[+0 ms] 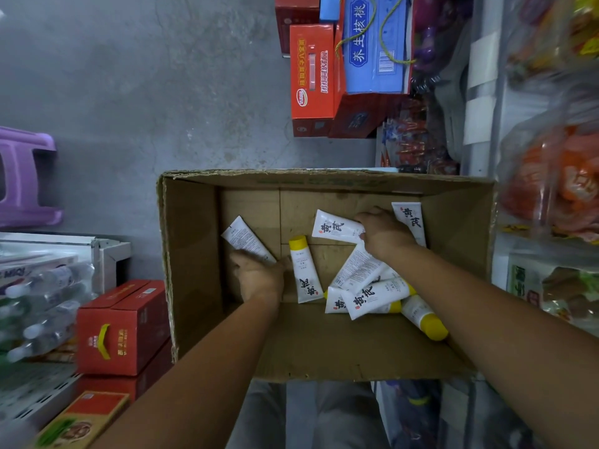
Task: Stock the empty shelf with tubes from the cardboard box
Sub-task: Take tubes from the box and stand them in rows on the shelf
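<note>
Cardboard box (194,254) sits on the floor with roughly eight white tubes (369,298) lying loose on its bottom. Left hand (259,277) curls round the lower end of the leftmost tube (244,238). Right hand (384,233) closes its fingers on a far tube (335,228). No shelved tube is visible (the target shelf cannot be identified). Judgement: picking is under way, and all these tubes remain to be stocked.

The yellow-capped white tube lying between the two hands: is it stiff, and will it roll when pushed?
Probably soft and light: the white tube looks like squeezable plastic. Its flat crimped end should stop rolling; the smooth skin may slip.
</note>
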